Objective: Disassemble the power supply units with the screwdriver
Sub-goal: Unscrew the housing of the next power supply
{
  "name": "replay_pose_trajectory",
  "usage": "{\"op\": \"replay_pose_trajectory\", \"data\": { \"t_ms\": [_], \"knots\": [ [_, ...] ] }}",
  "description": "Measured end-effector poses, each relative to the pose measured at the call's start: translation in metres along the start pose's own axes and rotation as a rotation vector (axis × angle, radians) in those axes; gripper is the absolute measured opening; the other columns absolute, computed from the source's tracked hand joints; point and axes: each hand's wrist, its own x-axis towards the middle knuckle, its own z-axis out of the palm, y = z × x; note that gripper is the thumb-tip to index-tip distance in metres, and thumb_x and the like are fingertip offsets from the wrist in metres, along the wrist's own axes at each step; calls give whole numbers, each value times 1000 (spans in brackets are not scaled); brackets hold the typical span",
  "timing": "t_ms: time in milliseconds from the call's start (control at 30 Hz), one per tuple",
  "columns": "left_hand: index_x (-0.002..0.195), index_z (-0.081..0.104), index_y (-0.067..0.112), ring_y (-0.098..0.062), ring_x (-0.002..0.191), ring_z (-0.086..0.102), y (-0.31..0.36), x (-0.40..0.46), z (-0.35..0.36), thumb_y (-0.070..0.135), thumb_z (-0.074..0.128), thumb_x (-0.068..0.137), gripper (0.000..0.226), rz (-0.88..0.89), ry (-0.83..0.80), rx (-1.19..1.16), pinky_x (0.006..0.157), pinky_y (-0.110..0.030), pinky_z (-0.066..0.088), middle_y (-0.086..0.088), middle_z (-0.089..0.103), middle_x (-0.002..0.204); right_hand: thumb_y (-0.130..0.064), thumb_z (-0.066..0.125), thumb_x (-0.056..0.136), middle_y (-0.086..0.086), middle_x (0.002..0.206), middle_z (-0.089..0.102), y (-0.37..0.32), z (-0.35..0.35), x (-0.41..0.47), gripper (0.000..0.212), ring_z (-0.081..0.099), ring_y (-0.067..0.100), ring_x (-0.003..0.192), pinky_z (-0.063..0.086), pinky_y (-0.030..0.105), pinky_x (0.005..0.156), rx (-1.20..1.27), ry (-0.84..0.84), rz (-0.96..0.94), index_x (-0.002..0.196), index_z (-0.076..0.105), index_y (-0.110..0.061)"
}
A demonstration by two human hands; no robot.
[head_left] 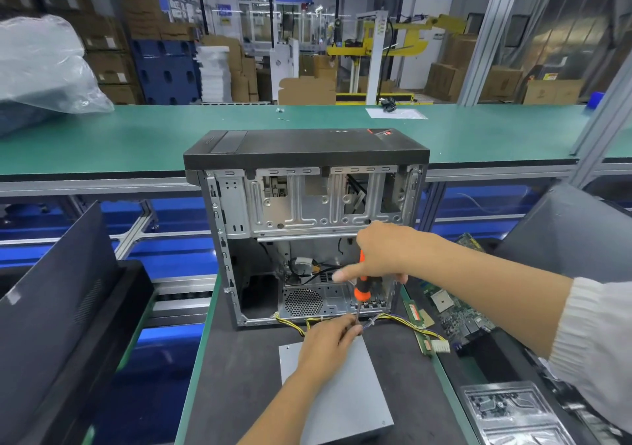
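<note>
Head view: one power supply unit [337,396] lies on the counter [246,376], already out of the open computer case [307,225]. Right hand [379,253] grips the screwdriver [361,290] upright; left hand [328,345] pinches at its tip. Looks like early unscrewing, cover still on.

**Colours on your bench**

Your screwdriver [361,285] has an orange and black handle. The power supply unit [345,400] nearest you is plain pale grey, trailing yellow and black wires [403,321]. The computer case [307,225] shows bare silver metal inside, under a black panel with a small red mark at its far right. The tabletop [239,376] is dark grey with a green edge. To your right lie green circuit boards [458,314]. The far belt [136,136] is green.
</note>
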Motion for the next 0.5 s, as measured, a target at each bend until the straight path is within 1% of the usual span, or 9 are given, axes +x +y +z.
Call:
{"op": "replay_pose_trajectory", "data": {
  "t_ms": [67, 100, 167, 200, 233, 333, 367, 433, 500],
  "knots": [
    [96, 61, 26, -10, 85, 61, 0, 0, 0, 42, 45, 99, 22, -3, 2, -5, 71, -28, 41, 9, 70, 90, -68, 37, 89, 3, 61, 52, -1, 3, 4, 64, 53, 18, 54, 43, 29, 51, -133, 62, -21, 67, 47, -9],
    [96, 61, 26, -9, 84, 61, 0, 0, 0, 42, 45, 99, 22, -2, 3, -6, 69, -27, 40, 9, 70, 89, -60, 38, 94, 5, 69, 55, 1, 3, 7, 56, 55, 20, 61, 44, 31, 54, -165, 47, -51, 74, 49, -9],
    [95, 60, 26, -9, 82, 60, 0, 0, 0, 43, 45, 99, 23, 0, 6, -2, 65, -26, 35, 10, 69, 86, -37, 54, 95, 8, 92, 59, 6, -1, 10, 24, 62, 27, 81, 52, 37, 66, -86, -75, -138, 100, 52, -13],
    [95, 60, 26, -9, 81, 60, 0, 0, 0, 43, 45, 99, 23, -2, 6, 0, 64, -26, 33, 10, 68, 84, -26, 61, 92, 8, 101, 57, 8, -4, 11, 24, 63, 28, 85, 55, 38, 68, 5, -153, -166, 110, 49, -17],
    [95, 60, 26, -9, 80, 59, 0, 0, 0, 43, 45, 99, 23, -4, 3, 1, 63, -26, 33, 11, 67, 83, -22, 67, 88, 9, 107, 54, 10, -6, 11, 36, 64, 26, 82, 56, 34, 63, 110, -218, -180, 117, 47, -20],
    [94, 58, 25, -10, 79, 59, 0, 0, -1, 44, 44, 99, 24, -11, 1, 8, 66, -28, 38, 8, 68, 83, -43, 72, 82, 8, 102, 55, 8, -4, 8, 63, 65, 20, 64, 51, 25, 45, 236, -218, -112, 130, 38, -20],
    [94, 58, 25, -10, 79, 59, 0, 0, -1, 44, 44, 99, 24, -11, -1, 11, 68, -29, 39, 7, 68, 83, -53, 67, 82, 8, 97, 57, 6, -2, 8, 65, 66, 21, 61, 50, 26, 44, 183, -160, -78, 128, 40, -16],
    [95, 59, 26, -10, 79, 59, 1, 0, -1, 44, 44, 99, 23, -6, -4, 9, 67, -29, 39, 7, 69, 84, -62, 54, 87, 9, 86, 59, 2, 1, 9, 60, 63, 21, 58, 47, 27, 47, 50, -27, -34, 105, 52, -5],
    [96, 59, 26, -10, 79, 60, 1, 0, -1, 43, 45, 99, 23, 2, 0, 7, 64, -28, 36, 8, 68, 83, -48, 48, 96, 10, 83, 60, 1, 4, 11, 44, 54, 18, 56, 42, 26, 49, -61, 10, -69, 89, 53, -5]
  ]
}}
